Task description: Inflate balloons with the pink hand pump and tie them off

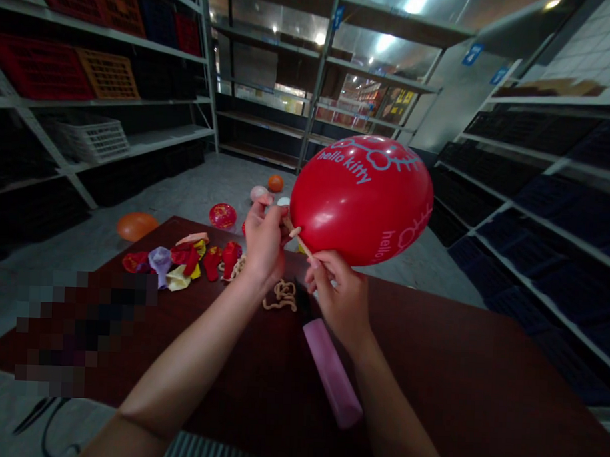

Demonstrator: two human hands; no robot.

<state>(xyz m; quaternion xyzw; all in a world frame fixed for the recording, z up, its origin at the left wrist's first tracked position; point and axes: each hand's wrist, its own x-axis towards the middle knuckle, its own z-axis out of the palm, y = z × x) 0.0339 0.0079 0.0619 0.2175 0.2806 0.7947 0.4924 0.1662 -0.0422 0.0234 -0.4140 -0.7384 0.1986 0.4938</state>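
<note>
A large inflated red balloon (356, 203) with "hello kitty" printing is raised above the table, its neck end toward my left hand (265, 244). My left fingers are pinched at that end; the neck itself is mostly hidden by them. A beige cord (304, 246) loops by the neck and runs down to my right hand (340, 293), whose thumb and fingers grip its end. Below my hands, a loose pile of beige cord (282, 297) lies on the dark table (430, 373). Beside it rests a pink balloon pump (332, 376) with a dark nozzle.
Uninflated balloons (181, 261) in several colours lie on the table's left part. Inflated balloons, among them an orange one (137, 227) and a patterned red one (223, 215), sit on the floor beyond. Shelves with crates (107, 73) stand left, with racks behind and right.
</note>
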